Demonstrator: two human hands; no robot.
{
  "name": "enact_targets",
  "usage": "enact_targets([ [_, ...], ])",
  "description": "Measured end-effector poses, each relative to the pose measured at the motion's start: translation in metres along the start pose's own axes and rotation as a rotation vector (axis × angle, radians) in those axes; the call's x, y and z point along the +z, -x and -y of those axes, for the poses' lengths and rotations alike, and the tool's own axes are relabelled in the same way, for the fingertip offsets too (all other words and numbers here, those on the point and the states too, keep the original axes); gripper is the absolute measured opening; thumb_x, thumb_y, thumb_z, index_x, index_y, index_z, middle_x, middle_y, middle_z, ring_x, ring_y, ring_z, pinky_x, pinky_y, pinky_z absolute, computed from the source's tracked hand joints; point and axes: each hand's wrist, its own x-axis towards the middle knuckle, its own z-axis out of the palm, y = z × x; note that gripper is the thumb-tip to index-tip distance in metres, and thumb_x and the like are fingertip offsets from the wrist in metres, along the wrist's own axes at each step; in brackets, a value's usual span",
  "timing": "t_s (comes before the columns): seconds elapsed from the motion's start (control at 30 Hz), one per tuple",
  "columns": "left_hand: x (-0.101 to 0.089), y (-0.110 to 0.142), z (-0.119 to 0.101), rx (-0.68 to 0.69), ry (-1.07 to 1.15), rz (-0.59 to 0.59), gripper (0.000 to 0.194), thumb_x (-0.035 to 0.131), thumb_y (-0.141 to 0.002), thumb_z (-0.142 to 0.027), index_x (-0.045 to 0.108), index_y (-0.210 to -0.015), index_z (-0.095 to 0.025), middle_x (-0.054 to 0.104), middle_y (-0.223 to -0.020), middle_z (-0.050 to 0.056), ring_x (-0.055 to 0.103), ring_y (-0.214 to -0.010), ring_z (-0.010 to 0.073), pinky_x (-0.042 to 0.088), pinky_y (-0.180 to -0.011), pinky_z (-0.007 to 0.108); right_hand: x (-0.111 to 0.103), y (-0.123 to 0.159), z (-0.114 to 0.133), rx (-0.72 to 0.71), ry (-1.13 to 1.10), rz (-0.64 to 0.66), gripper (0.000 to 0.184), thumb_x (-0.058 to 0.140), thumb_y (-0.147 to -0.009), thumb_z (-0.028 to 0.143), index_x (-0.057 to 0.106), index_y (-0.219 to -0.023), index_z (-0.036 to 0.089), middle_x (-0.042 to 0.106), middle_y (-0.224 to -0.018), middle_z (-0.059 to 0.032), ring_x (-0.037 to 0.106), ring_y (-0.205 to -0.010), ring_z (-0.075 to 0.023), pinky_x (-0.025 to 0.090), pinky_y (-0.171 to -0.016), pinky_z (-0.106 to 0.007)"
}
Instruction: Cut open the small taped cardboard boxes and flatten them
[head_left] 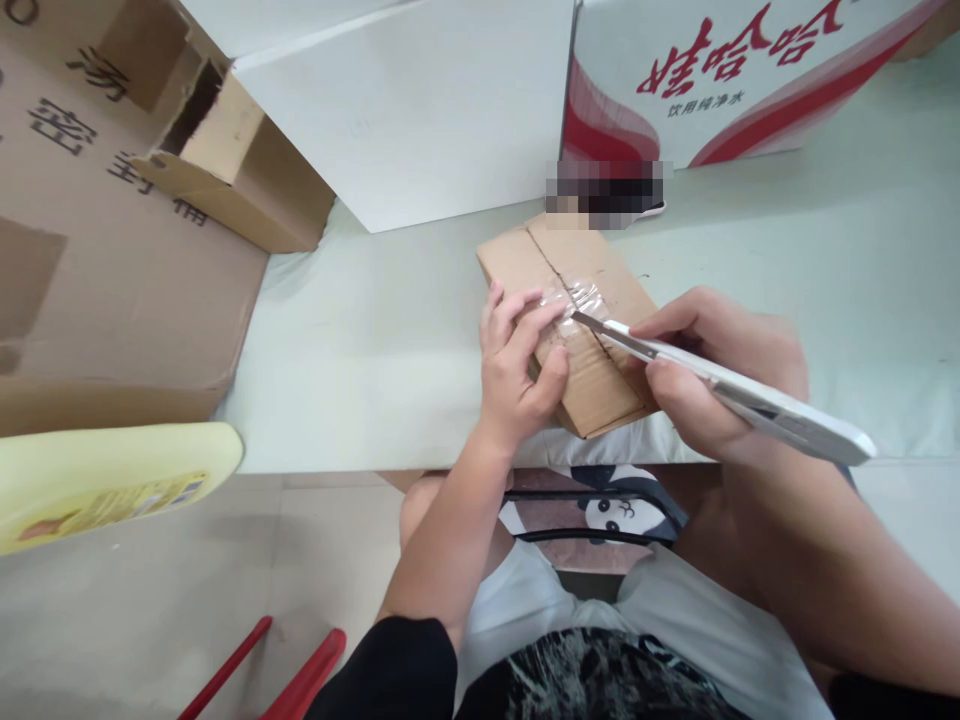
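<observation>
A small brown cardboard box [607, 385] lies on the pale green cloth, with clear tape [589, 297] across the seam in its top. On the box's left side, my left hand [519, 365] rests with fingers spread, the fingertips touching the top beside the tape. My right hand [720, 375] is closed around a white utility knife [750, 400]. The knife's blade is out, and its tip meets the tape at the seam, close to my left fingertips. Part of the box's right side is hidden behind my right hand.
Large white boxes [420, 110] and a red-and-white printed box [720, 90] stand behind. A big brown carton [135, 280] with a smaller open box [247, 170] is at left, near a yellow bottle [112, 480]. A blurred dark object [607, 195] lies behind the small box.
</observation>
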Motion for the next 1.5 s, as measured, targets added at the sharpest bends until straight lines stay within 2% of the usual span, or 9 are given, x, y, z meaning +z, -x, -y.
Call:
enact_targets([
  [0.27,0.0005,0.0003,-0.0002,-0.004,-0.011,-0.002,0.041,0.041,-0.108,-0.051,0.064,-0.128,-0.024,0.065,-0.132,0.01,0.063,-0.132,0.0259,0.038,-0.13,0.058,0.0013,0.0006,-0.0042,-0.039,-0.015,-0.023,0.008,0.056,-0.075,0.026,0.063,-0.077,0.024,0.061,-0.055,0.0068,0.047,-0.044,-0.0089,0.033,-0.043,-0.025],
  [0.57,-0.0003,-0.0011,-0.0001,0.005,0.012,0.003,0.039,0.042,-0.108,-0.05,0.063,-0.128,-0.025,0.065,-0.13,0.009,0.063,-0.132,0.0247,0.037,-0.131,0.058,0.0006,0.0034,-0.0026,-0.015,-0.019,-0.006,0.007,0.059,-0.076,0.023,0.06,-0.081,0.028,0.061,-0.057,0.005,0.048,-0.045,-0.0127,0.036,-0.046,-0.03],
  [1.3,0.0011,0.0,0.0012,0.007,0.051,-0.005,0.036,0.044,-0.108,-0.048,0.063,-0.129,-0.025,0.063,-0.133,0.008,0.061,-0.134,0.0246,0.032,-0.133,0.054,0.0023,0.0025,-0.001,-0.032,0.02,-0.024,0.005,0.055,-0.077,0.026,0.06,-0.079,0.026,0.058,-0.053,0.0056,0.046,-0.043,-0.0103,0.033,-0.043,-0.027],
  [1.5,0.0016,-0.0005,0.0012,0.001,0.065,-0.006,0.037,0.044,-0.108,-0.049,0.063,-0.13,-0.026,0.062,-0.133,0.008,0.06,-0.134,0.0249,0.03,-0.133,0.055,0.0046,0.003,-0.0009,-0.081,0.042,-0.057,0.008,0.056,-0.078,0.029,0.06,-0.08,0.022,0.056,-0.053,0.0078,0.042,-0.044,-0.0051,0.031,-0.043,-0.021],
])
